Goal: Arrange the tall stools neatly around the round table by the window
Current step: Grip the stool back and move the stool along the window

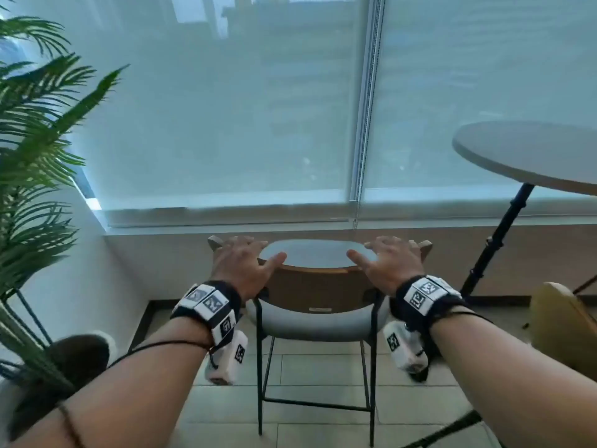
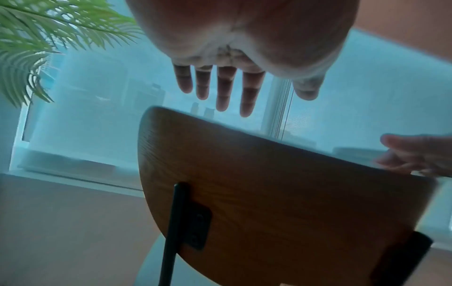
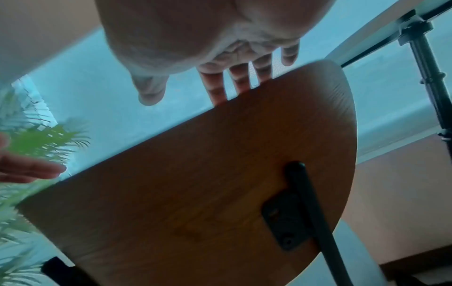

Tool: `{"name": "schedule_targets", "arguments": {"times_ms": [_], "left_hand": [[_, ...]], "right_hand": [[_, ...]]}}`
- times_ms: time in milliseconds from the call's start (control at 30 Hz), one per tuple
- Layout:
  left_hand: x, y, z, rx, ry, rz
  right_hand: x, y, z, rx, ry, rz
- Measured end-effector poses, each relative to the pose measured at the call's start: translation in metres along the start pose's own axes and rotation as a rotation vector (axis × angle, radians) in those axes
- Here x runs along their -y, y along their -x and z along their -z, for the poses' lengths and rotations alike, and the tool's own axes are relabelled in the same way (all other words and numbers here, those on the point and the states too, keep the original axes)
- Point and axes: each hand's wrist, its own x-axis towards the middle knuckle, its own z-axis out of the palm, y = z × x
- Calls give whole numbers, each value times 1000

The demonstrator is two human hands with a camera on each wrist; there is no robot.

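Chair backrest stood near us. Our left hand and right hand hovered over its top corners, fingers spread, grasping nothing.

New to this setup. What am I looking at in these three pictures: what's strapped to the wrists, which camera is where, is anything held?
There is no machine here: a person's two bare hands are the grip. The wide picture comes from a camera worn on the head, looking down along both arms. The other two come from a small camera under each wrist, strapped on with marker-covered bands and looking along the palm to the fingers.

The left hand and right hand are spread over the two ends of a chair, at its wooden backrest. The fingers are straight and nothing is held. In the left wrist view they sit just above the backrest edge. Whether the right hand touches it cannot be told.

A plant stands to the left, a round table to the right, and window blinds behind.
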Motion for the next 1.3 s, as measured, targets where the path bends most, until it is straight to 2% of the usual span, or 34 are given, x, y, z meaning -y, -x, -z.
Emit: {"name": "schedule_targets", "arguments": {"times_ms": [67,133,233,300,500,700,900,1300], "left_hand": [[-9,-19,-9,94,-187,-34],[-7,-33,-22,174,-280,-44],[0,-39,-36,157,-315,-96],[5,-41,-39,93,-346,-152],[40,-52,-45,-2,-251,-299],[82,-85,-45,15,-157,-494],[101,-120,-41,72,-87,-668],[124,-240,-55,117,-33,-921]], "right_hand": [[2,-15,-2,80,163,4],[1,-23,-7,88,281,15],[2,-15,-15,35,309,58],[1,-11,-18,-10,296,58],[17,17,-26,-54,308,58],[66,41,-48,-85,400,-126],[110,51,-63,-81,449,-312],[174,-10,-91,-114,408,-646]]}}
